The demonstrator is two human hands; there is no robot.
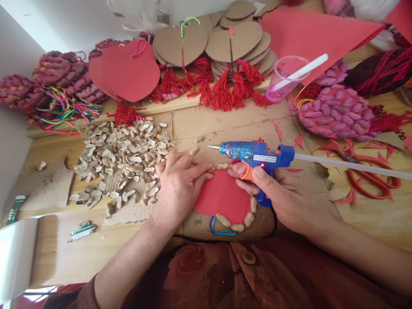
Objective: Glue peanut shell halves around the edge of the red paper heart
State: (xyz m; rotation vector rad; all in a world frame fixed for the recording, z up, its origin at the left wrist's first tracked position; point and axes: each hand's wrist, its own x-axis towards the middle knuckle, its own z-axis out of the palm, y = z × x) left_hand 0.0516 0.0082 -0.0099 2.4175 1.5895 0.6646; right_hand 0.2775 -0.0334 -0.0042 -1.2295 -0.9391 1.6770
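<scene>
My right hand (273, 186) is wrapped round a blue hot glue gun (243, 152) with an orange trigger and a red light on its body. A long clear glue stick (350, 165) runs out of its back, and its metal nozzle points left. Below it lies a red paper heart (222, 193) with peanut shells (238, 227) along part of its rim and a blue cord loop (222, 231) at its lower edge. My left hand (182, 184) has its fingertips together on a peanut shell at the heart's upper left edge, mostly covering it.
A heap of peanut shells (125, 150) lies to the left. Orange-handled scissors (373, 180) and red paper scraps (352, 195) are at right. Behind stand cardboard hearts (236, 40), red tassels (219, 92), a pink plastic cup (285, 77) and a shell-covered heart (337, 111).
</scene>
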